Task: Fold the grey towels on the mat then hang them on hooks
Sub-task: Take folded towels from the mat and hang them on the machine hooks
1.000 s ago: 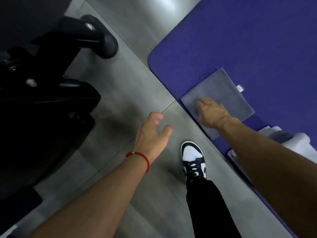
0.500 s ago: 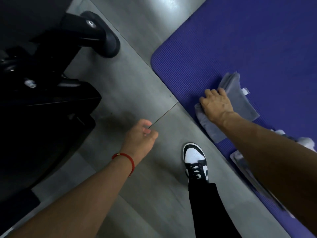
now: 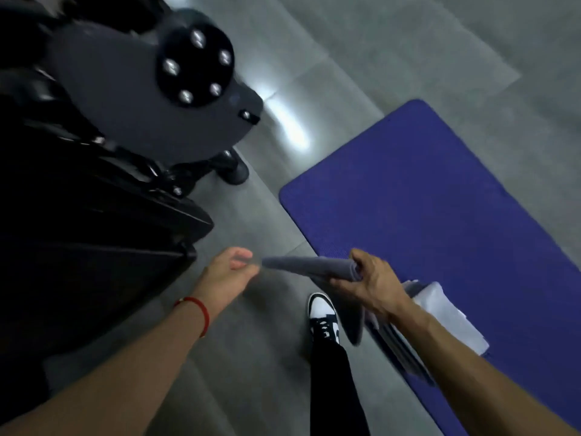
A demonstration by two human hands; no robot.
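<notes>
My right hand (image 3: 367, 280) grips a folded grey towel (image 3: 309, 265), lifted off the blue mat (image 3: 440, 209) and held over the grey floor. The towel's free end points left toward my left hand (image 3: 229, 272), whose curled fingers are right at the towel's tip; blur hides whether they touch it. Under my right forearm a stack of grey and white towels (image 3: 440, 316) lies on the mat's near edge. No hooks are in view.
A black machine (image 3: 132, 99) with a round bolted plate and black feet fills the upper left. My black-and-white shoe (image 3: 323, 316) stands on the grey tiled floor (image 3: 245, 357) beside the mat.
My right hand picked the folded towel up off the mat and carried it left over the floor. The left hand moved toward it. The view tilted up.
</notes>
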